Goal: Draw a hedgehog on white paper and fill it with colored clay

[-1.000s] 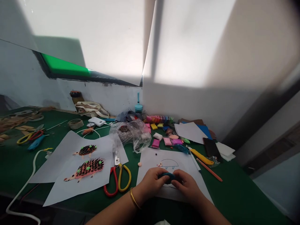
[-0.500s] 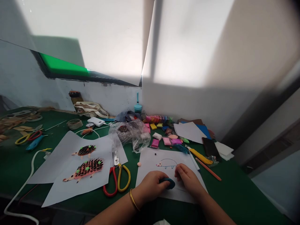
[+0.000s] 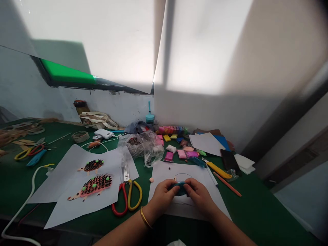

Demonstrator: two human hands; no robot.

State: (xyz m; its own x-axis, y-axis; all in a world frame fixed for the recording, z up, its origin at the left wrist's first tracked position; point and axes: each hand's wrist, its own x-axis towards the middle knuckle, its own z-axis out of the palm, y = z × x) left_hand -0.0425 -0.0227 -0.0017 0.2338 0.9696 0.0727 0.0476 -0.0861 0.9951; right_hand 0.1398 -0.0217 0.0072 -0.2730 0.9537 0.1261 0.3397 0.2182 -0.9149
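My left hand (image 3: 164,195) and my right hand (image 3: 199,194) meet over a white paper sheet (image 3: 161,172), both gripping a flattened dark blue clay piece (image 3: 181,189) between thumbs and fingers. Under them, a drawn outline on the sheet is mostly covered, with only its curved top showing. A small dark ball (image 3: 169,168) lies on the sheet. Left of the sheet's edge is a pale pink clay disc (image 3: 151,179).
Red-and-yellow scissors (image 3: 126,191) lie left of the sheet, beside papers bearing two spiky hedgehog pictures (image 3: 96,186). Behind are coloured clay packets (image 3: 168,156) and a plastic bag (image 3: 143,147). A yellow cutter (image 3: 219,171) and an orange stick (image 3: 228,184) lie right.
My right hand has moved left and taken hold of the blue clay, which my left hand held alone. Both hands now cover most of the drawing. The view has shifted slightly.
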